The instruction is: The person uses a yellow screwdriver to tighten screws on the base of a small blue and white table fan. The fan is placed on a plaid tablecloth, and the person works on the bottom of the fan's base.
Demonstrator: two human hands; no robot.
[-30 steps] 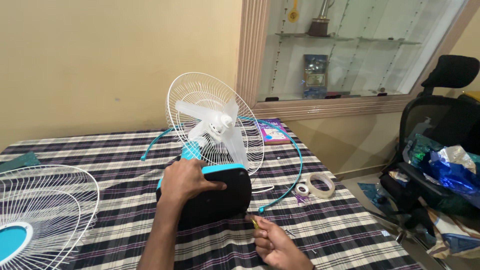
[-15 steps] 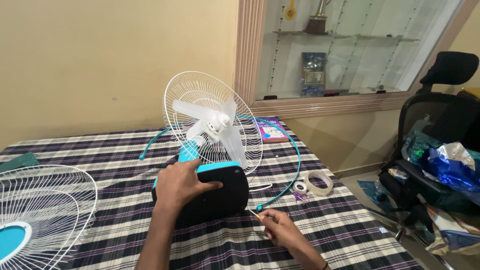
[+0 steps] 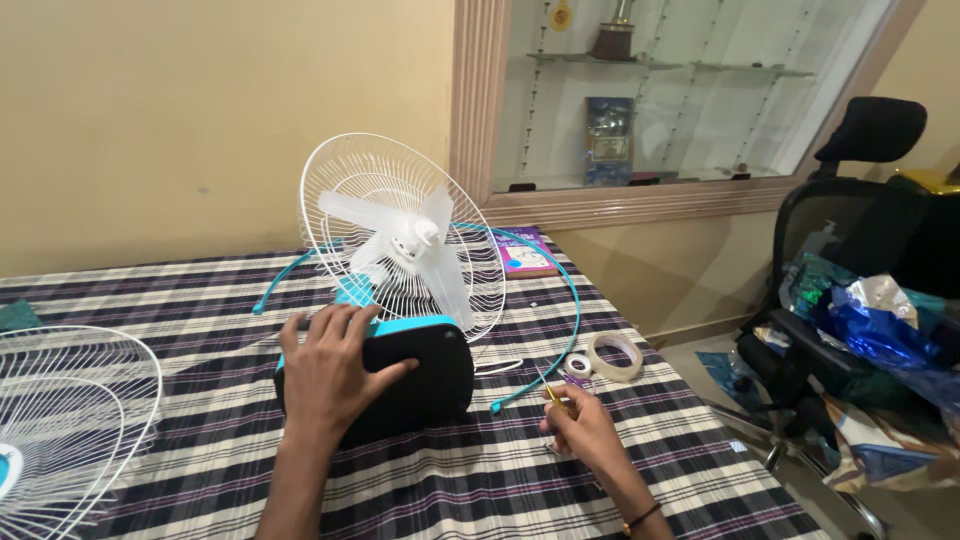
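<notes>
Head view: the left hand point(image 3: 335, 365) lies spread, fingers splayed, pressing the black, blue-trimmed base point(image 3: 410, 385) of a small table fan point(image 3: 400, 245) with white blades and rear wire guard, standing mid-table. The right hand point(image 3: 585, 430) pinches a thin screwdriver point(image 3: 548, 390). A detached front guard point(image 3: 70, 420) lies left; tape rolls point(image 3: 612, 355) and blue ring point(image 3: 560, 300) right, on checked tablecloth point(image 3: 480, 480).

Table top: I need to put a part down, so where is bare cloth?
Bare: between the loose grille and left hand; also behind the teal ring, by the wall. Crowded: around the right hand, beside both tape rolls.
</notes>
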